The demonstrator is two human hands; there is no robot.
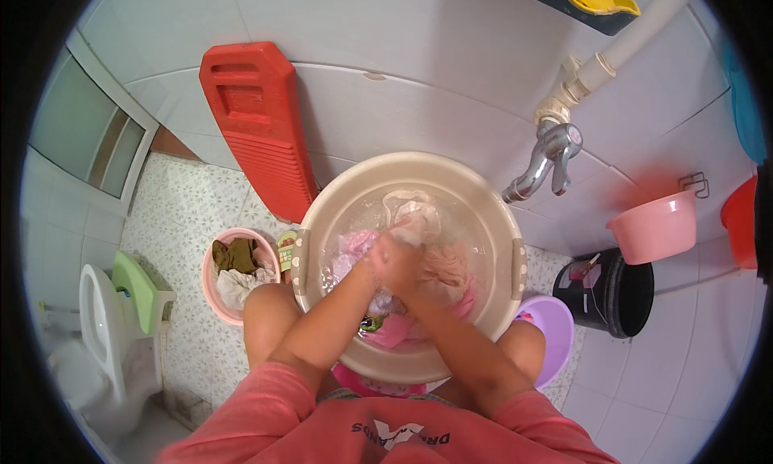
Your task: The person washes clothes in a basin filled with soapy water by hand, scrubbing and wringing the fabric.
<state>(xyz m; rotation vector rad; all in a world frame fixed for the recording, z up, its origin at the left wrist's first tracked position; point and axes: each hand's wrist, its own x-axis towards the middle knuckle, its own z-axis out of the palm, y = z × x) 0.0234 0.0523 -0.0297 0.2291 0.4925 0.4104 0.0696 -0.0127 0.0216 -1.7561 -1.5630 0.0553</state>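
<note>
My left hand [379, 256] and my right hand [403, 263] press together over the middle of a large beige plastic basin [410, 370] of water. A wet, whitish cloth [416, 213] bunches up at the far side of both fists and appears gripped between them. The fingers are partly hidden and slightly blurred. Around the hands lie soaked clothes: a lilac-pink piece [356, 246] to the left, a peach cloth [447, 265] to the right, and a bright pink one [392, 331] towards me. A small dark green patterned piece [372, 323] lies near the pink one.
A red plastic washboard [259, 138] leans against the tiled wall. Above the basin's right rim hangs a metal tap [546, 156]. A pink tub [208, 283] of clothes stands left; a purple tub [555, 337] and black bucket [604, 295] stand right. A pink basin [655, 228] hangs from a hook.
</note>
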